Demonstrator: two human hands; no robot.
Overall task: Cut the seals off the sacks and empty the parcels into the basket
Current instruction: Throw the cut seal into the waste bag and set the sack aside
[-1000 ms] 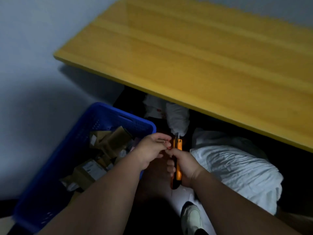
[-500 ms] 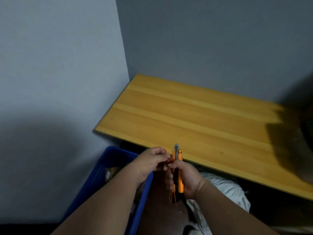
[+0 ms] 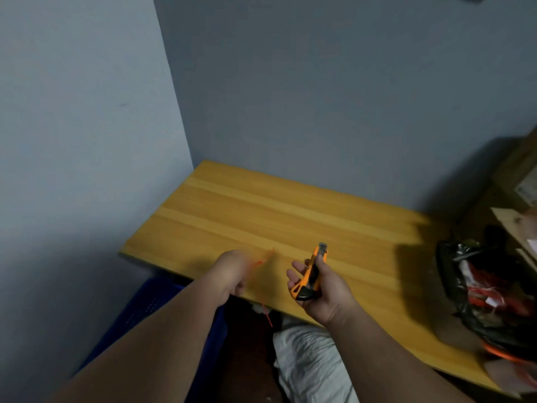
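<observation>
Both hands now part above the desk (image 3: 261, 207): left hand (image 3: 232, 271) pinches a red seal (image 3: 263, 261), right hand (image 3: 322, 289) grips the knife (image 3: 312, 271).

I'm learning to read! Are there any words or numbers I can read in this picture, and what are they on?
No words can be read here.
Orange knife in the right hand: no writing shows.
Pale label on the boxes at the right edge: too blurred.
Black bag on the table: nothing readable.

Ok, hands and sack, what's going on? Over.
Right hand grips cutter. Left hand holds thin red seal, blurred. Sack under table. Nothing blocking.
</observation>
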